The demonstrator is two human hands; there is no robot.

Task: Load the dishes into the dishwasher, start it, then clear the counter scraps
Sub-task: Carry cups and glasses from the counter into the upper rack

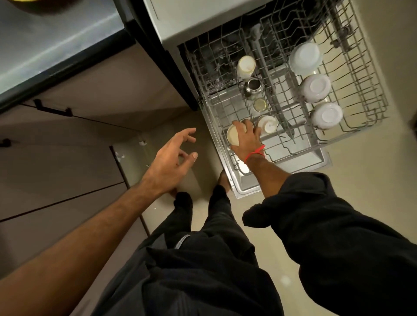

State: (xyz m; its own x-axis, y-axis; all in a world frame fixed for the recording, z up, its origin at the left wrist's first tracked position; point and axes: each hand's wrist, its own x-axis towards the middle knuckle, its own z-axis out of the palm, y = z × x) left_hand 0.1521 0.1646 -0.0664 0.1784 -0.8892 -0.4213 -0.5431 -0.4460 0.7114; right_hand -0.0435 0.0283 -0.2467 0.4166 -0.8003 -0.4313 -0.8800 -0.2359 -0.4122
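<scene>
No readable text anywhere in view.

I'm seeing only one mark: a small dark print on the underside of the white cup (267,124) sitting upturned in the rack (352,67), just beside my right hand (247,139). It is showing too small and blurred for me to make out a letter or number.

The right hand (246,139) covers most of the cream cup (233,135) it grips. A yellow object (24,1) is cut off by the top edge. The rack (372,90) blurs toward its far side.
</scene>
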